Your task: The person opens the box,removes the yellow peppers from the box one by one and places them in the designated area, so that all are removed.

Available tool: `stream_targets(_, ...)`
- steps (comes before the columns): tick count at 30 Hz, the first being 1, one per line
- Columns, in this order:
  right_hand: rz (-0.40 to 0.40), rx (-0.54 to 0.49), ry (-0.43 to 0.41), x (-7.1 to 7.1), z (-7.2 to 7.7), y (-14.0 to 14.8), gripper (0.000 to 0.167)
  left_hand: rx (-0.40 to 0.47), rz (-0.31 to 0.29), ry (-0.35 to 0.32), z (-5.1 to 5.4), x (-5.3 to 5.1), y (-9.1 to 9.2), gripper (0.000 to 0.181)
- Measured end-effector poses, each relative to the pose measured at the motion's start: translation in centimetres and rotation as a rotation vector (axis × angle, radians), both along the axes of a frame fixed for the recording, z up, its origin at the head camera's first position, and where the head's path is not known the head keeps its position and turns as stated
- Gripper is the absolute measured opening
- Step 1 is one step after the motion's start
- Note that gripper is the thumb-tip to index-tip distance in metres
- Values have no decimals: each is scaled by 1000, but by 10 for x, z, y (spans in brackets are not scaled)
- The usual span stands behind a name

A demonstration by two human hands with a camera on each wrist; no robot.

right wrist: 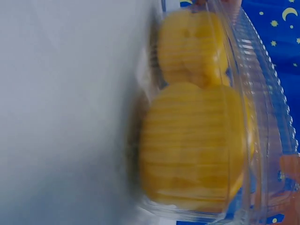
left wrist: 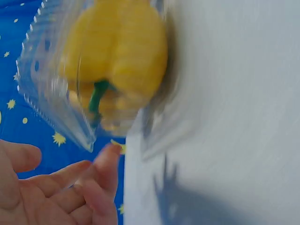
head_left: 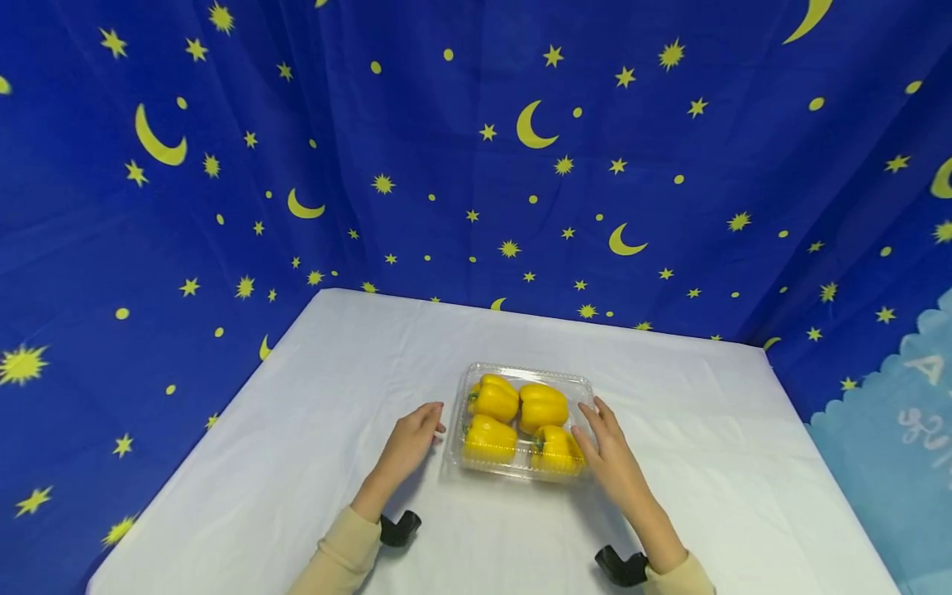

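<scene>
Several yellow bell peppers [head_left: 541,408] lie in a clear plastic container [head_left: 528,369] with a ridged rim, resting on the white table. My right hand [head_left: 616,463] is at the container's right side, its thumb and fingers spread along the edge and seemingly touching it. Just off the left side is my left hand [head_left: 411,438], with a small gap to the plastic. In the left wrist view its fingers are loosely bent with nothing between them, below a pepper [left wrist: 117,51] with a green stem. The right wrist view shows two blurred peppers [right wrist: 192,150] through the wall.
White cloth covers the table [head_left: 357,347], whose far edge meets a blue curtain [head_left: 446,149] with yellow moons and stars. A light blue panel [head_left: 892,446] with lettering hangs at the right. Black wrist mounts [head_left: 402,529] sit at both cuffs.
</scene>
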State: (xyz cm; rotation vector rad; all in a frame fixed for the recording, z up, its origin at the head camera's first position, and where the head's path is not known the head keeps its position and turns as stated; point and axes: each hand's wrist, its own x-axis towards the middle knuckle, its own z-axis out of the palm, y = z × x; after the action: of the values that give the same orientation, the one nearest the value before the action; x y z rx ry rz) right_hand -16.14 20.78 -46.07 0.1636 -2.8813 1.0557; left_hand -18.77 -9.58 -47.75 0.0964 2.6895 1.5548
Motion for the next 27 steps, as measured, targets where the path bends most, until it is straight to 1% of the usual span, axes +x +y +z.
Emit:
stream_targets(1,4,-5,7,2,-2,0,56,59,-7,-35,4,4,2,43)
stream_targets(4,12,-7,51,8,-7,-2,56,205,-10,-112,2,10,6,38)
stream_targets(7,20,-3,104,12,-11,-3,54,318,-17,-171,2,16,9,37)
stream_targets(8,22,1,122,14,-12,-3,53,353,-19,-182,-4,15,9,37)
stream_targets(13,35,24,194,20,-17,-3,48,507,-68,-277,-7,24,5,39)
stream_targets(16,42,66,247,22,-19,-2,47,583,-108,-328,-9,27,2,41)
stream_targets(20,70,158,352,24,-21,-1,47,709,-171,-402,-13,28,-2,48)
stream_targets(23,110,234,444,24,-22,-2,49,767,-207,-439,-16,29,-6,54)
stream_targets(25,135,272,503,23,-23,-4,50,775,-225,-442,-16,29,-8,56)
stream_targets(27,157,306,556,23,-24,-5,52,766,-239,-434,-16,29,-10,58)
